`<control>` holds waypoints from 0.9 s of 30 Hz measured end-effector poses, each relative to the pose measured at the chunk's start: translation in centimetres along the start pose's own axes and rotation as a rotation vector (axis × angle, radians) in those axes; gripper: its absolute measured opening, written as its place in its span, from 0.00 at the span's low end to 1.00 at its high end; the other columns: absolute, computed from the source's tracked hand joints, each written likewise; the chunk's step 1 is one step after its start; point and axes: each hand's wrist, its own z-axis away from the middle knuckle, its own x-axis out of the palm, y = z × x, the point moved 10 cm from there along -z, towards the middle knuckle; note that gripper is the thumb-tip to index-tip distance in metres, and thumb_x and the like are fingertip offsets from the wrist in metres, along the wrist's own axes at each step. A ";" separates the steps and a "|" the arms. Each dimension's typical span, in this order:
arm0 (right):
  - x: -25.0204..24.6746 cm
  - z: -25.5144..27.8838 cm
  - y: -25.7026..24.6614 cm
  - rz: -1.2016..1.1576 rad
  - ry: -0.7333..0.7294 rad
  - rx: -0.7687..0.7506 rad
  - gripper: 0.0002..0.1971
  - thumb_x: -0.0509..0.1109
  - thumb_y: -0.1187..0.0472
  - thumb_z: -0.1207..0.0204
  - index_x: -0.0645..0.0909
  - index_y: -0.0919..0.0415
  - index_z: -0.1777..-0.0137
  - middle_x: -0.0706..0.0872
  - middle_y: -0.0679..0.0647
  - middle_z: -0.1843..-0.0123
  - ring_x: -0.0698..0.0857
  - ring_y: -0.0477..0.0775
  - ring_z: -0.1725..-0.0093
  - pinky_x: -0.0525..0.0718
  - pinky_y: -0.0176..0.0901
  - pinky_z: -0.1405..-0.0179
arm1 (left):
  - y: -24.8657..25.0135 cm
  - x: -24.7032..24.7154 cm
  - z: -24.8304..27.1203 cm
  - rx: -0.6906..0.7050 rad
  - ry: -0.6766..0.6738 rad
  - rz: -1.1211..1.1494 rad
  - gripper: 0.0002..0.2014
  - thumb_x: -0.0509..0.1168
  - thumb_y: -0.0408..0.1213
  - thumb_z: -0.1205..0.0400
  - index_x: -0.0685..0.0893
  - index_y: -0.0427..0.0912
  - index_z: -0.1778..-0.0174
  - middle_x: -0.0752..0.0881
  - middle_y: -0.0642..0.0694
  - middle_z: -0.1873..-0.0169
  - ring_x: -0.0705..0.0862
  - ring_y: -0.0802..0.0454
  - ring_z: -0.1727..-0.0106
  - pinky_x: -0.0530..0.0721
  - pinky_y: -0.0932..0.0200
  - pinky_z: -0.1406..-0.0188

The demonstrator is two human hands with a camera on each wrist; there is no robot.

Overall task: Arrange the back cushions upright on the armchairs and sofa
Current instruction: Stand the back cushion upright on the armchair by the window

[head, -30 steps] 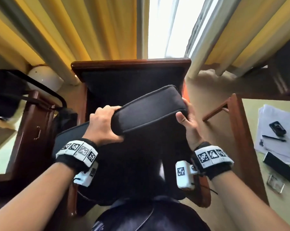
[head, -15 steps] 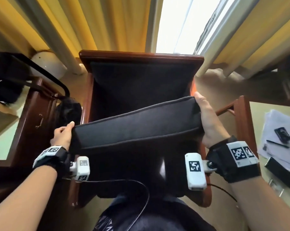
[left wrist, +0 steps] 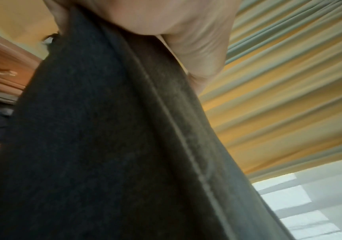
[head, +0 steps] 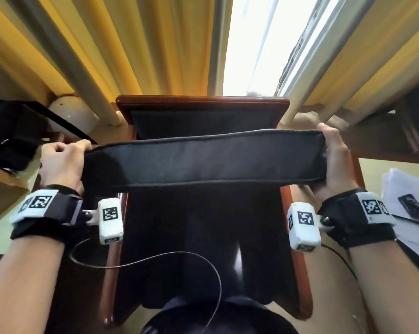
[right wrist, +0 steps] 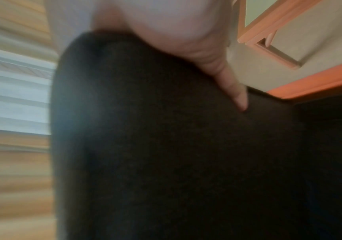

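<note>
A black back cushion (head: 203, 162) with piped edges hangs level in front of a wooden armchair (head: 201, 103), raised above the dark seat and short of the padded backrest (head: 203, 122). My left hand (head: 62, 160) grips its left end and my right hand (head: 333, 157) grips its right end. Up close, the cushion (left wrist: 104, 146) fills the left wrist view under my left hand (left wrist: 176, 29). In the blurred right wrist view, one finger of my right hand (right wrist: 217, 65) lies along the cushion (right wrist: 166, 154).
Yellow curtains (head: 136, 49) and a bright window (head: 259, 42) stand behind the armchair. A dark bag (head: 10, 133) sits on a wooden cabinet at the left. At the right, a table (head: 372, 169) carries papers (head: 408, 196) and a small black device (head: 410, 205).
The cushion has gone from tilted to level and risen higher in front of the backrest. My left hand has slid from the cushion's near edge out to its left end.
</note>
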 end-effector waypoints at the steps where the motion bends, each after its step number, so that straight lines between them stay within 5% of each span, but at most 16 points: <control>1: -0.2 -0.5 -0.1 -0.004 0.023 -0.015 0.21 0.65 0.35 0.27 0.86 0.50 0.50 0.92 0.49 0.57 0.89 0.55 0.50 0.84 0.48 0.50 | 1.2 0.6 0.6 0.022 -0.002 0.036 0.26 0.69 0.56 0.41 0.83 0.51 0.48 0.86 0.48 0.50 0.83 0.44 0.47 0.82 0.50 0.42; 5: -3.2 -4.4 2.6 0.041 0.222 0.082 0.24 0.65 0.31 0.28 0.84 0.50 0.49 0.91 0.55 0.45 0.89 0.60 0.44 0.87 0.55 0.44 | 4.2 4.4 3.3 0.204 -0.001 0.069 0.25 0.69 0.56 0.36 0.78 0.53 0.44 0.85 0.43 0.41 0.83 0.40 0.40 0.79 0.50 0.37; 8: -4.2 -7.3 6.8 0.241 0.240 0.183 0.30 0.69 0.28 0.34 0.82 0.53 0.46 0.89 0.56 0.42 0.88 0.59 0.48 0.86 0.59 0.39 | 3.0 10.3 3.4 0.263 -0.204 -0.105 0.28 0.74 0.51 0.29 0.77 0.51 0.34 0.81 0.37 0.33 0.79 0.37 0.33 0.75 0.48 0.31; 11: -3.9 -10.0 11.6 0.400 0.183 0.175 0.30 0.80 0.34 0.47 0.83 0.52 0.51 0.90 0.54 0.45 0.88 0.58 0.46 0.85 0.61 0.37 | -2.7 14.8 3.6 0.194 -0.400 -0.384 0.38 0.79 0.50 0.30 0.68 0.56 0.25 0.62 0.33 0.19 0.61 0.32 0.19 0.60 0.44 0.20; 14: -3.3 -11.3 11.5 0.499 0.270 0.106 0.25 0.83 0.40 0.40 0.83 0.55 0.49 0.89 0.54 0.49 0.89 0.60 0.46 0.85 0.53 0.40 | -4.5 15.5 3.3 0.259 -0.351 -0.471 0.44 0.78 0.55 0.30 0.62 0.58 0.21 0.52 0.32 0.17 0.50 0.32 0.17 0.49 0.44 0.19; 17: -3.5 -14.2 10.0 0.566 0.337 0.110 0.24 0.80 0.40 0.35 0.83 0.59 0.50 0.87 0.57 0.52 0.86 0.60 0.49 0.81 0.47 0.48 | -3.2 16.6 2.3 0.253 -0.261 -0.461 0.50 0.78 0.59 0.32 0.57 0.57 0.19 0.53 0.34 0.16 0.55 0.30 0.19 0.53 0.41 0.20; 23: -1.9 -20.8 7.6 0.551 0.435 0.296 0.54 0.83 0.29 0.56 0.76 0.63 0.33 0.85 0.60 0.39 0.86 0.68 0.43 0.84 0.61 0.37 | 1.9 22.1 -3.0 0.203 -0.242 -0.409 0.55 0.79 0.65 0.39 0.57 0.59 0.20 0.57 0.42 0.18 0.69 0.28 0.24 0.65 0.36 0.22; 27: -0.5 -25.1 5.8 0.581 0.514 0.247 0.53 0.84 0.32 0.54 0.74 0.63 0.31 0.82 0.63 0.32 0.84 0.68 0.38 0.81 0.58 0.34 | 3.5 25.4 -5.6 0.155 -0.213 -0.454 0.55 0.78 0.67 0.39 0.56 0.58 0.21 0.56 0.41 0.20 0.65 0.27 0.24 0.63 0.34 0.22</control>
